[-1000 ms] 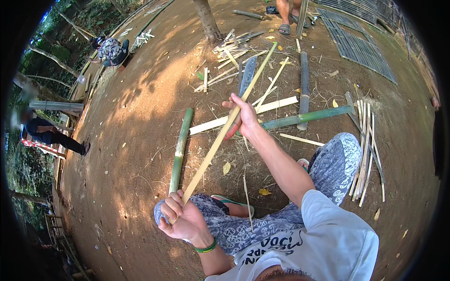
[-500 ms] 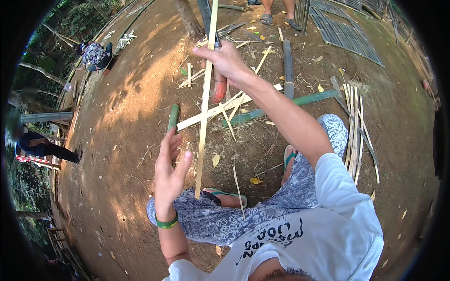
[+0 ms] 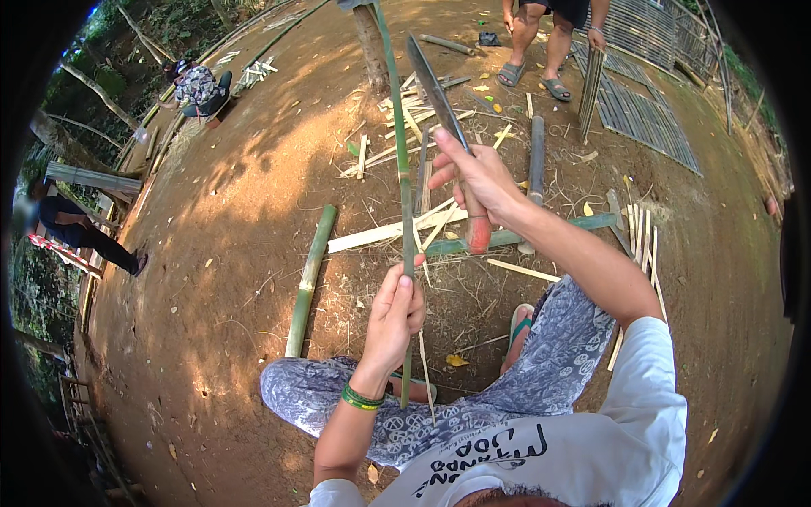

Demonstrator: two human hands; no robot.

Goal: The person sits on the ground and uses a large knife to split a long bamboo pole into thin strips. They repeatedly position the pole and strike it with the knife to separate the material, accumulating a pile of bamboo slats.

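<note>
My left hand (image 3: 394, 325) is closed round the lower part of a long, thin bamboo strip (image 3: 405, 203). The strip stands nearly upright in the picture, green skin showing. In my right hand (image 3: 483, 184) is a machete (image 3: 437, 93) with a dark blade and a reddish handle end. Thumb and some fingers are loosely extended, while the handle rests against the palm. The blade points away and slightly left, to the right of the strip. A green bamboo pole (image 3: 524, 237) lies crosswise beyond my hands, with pale split strips (image 3: 380, 234) around it.
A bamboo piece (image 3: 308, 283) lies left of my hands, and a dark pole (image 3: 536, 156) lies farther right. Pale strips (image 3: 646, 241) are gathered at my right. One person (image 3: 549, 42) stands ahead holding upright slats; another (image 3: 196, 89) crouches far left, near a standing person (image 3: 84, 232).
My left hand has gone from open to gripping the bamboo strip, which my right hand held with the machete before. The strip now shows green instead of pale. My right hand has moved right and nearer.
</note>
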